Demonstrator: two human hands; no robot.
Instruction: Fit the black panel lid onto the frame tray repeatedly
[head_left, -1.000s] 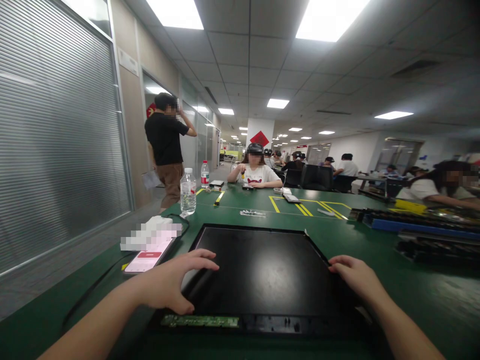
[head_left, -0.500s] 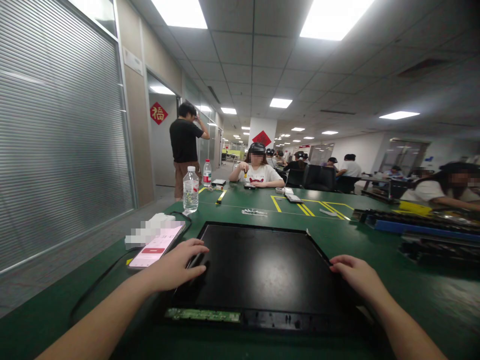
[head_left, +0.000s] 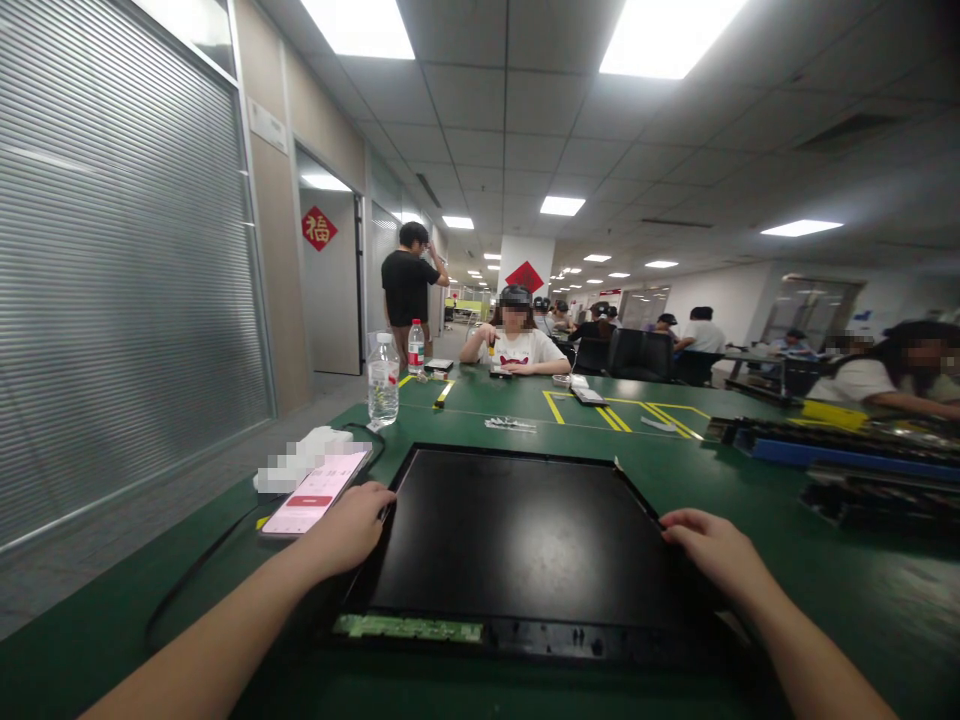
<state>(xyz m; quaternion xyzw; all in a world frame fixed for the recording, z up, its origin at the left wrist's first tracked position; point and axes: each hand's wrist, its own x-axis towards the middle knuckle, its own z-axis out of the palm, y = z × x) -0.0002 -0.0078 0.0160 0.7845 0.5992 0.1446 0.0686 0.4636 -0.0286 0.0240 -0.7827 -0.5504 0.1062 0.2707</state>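
A black display panel [head_left: 517,540] lies flat on the green table before me, screen side up, with light reflected near its middle. Along its near edge runs a strip of green circuit board [head_left: 409,628]. My left hand [head_left: 358,525] has its fingers closed at the panel's left edge; the tips under the rim are partly hidden. At the opposite side, my right hand [head_left: 705,540] pinches the right edge, thumb and fingers together. A phone [head_left: 319,495] with a lit pink screen lies just beyond my left forearm.
A large water bottle [head_left: 383,380] and a smaller red-capped bottle [head_left: 415,346] stand beyond the phone. Small metal parts [head_left: 510,425] lie past the panel. Dark strips and a blue bar [head_left: 817,452] are stacked at right. A co-worker [head_left: 517,345] sits opposite.
My left hand has drawn back from over the screen to the panel's left edge, its fingers closing there. My right hand stays put. The standing person has moved right.
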